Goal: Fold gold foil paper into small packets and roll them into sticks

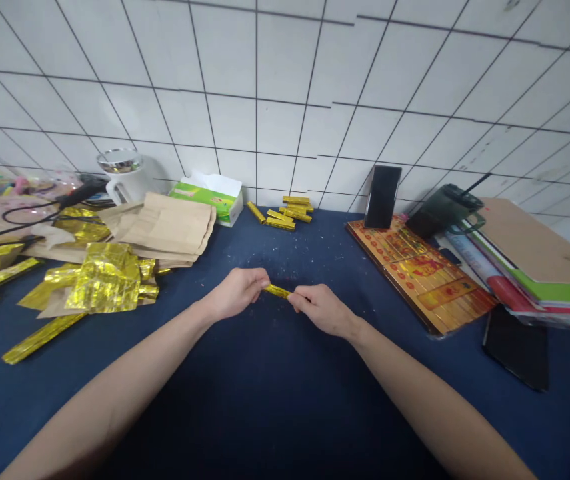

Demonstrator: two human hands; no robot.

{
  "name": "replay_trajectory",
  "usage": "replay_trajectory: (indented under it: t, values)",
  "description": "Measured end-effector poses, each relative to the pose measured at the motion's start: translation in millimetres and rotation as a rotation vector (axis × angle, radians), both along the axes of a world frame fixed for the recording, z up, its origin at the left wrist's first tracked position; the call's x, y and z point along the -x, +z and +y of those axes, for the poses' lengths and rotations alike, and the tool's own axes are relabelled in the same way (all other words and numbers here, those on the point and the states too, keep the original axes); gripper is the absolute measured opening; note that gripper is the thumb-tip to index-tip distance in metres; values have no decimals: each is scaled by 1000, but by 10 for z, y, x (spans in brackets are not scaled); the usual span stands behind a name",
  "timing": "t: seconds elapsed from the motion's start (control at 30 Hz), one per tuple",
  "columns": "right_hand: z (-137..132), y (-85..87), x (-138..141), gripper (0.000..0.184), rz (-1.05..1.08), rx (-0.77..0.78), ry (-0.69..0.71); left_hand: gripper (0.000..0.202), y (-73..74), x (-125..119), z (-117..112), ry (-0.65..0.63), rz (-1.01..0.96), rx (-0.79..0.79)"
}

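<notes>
Low on the dark blue table [269, 400], both forearms reach in, and here are the hands at the middle! The left hand [239, 293] is nearly closed, thumb and fingers pinching one end of a short, narrow strip of shiny gold foil [277, 291]. The right hand [325, 310], fingers curled in, grips the other end, so the strip spans the small gap between the two. Off to the left, a crinkled, squarish gold foil sheet [106, 277] lies with other foil pieces; just past it, flat brown paper sheets [165, 223]. Farther out, near the white tiled wall [285, 73], sits a loose pile of short gold strips [295, 210], with a green-and-white tissue box [209, 200] to its left and a black smartphone [383, 197] propped upright to its right.
</notes>
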State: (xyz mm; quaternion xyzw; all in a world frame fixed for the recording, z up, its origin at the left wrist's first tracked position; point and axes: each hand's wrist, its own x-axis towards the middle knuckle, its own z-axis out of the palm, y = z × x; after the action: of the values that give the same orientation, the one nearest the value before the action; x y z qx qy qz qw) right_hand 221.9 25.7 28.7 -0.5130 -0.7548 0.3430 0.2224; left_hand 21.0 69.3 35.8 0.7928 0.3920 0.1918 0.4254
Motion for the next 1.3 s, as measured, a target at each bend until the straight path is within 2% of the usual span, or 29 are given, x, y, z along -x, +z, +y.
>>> replay_trajectory:
  t: [0.17,0.47,0.57,0.7,0.77,0.9,1.07,1.2,1.3]
  values:
    - [-11,-38,0,35,19,-82,-4,25,-40,22,51,29,-34,53]
    - [-53,-80,37,34,-22,-112,-25,21,-117,28,100,67,-185,232]
    - [-70,-73,30,36,61,-70,-35,20,-120,30,117,84,-280,276]
    - [-62,-75,10,42,231,74,-82,19,-81,16,105,76,-394,336]
    - [-50,-86,10,39,243,105,-90,19,-67,5,89,76,-439,361]
    - [-51,-94,47,28,149,47,-110,27,-79,-26,52,120,-521,420]
    - [-83,-75,116,29,50,-41,-126,23,-120,-104,-10,231,-587,476]
    - [-95,-104,143,34,-53,-109,-92,18,-125,-212,-131,225,-554,453]
    - [-100,-144,147,36,-35,-158,-45,15,-127,-268,-211,202,-528,467]
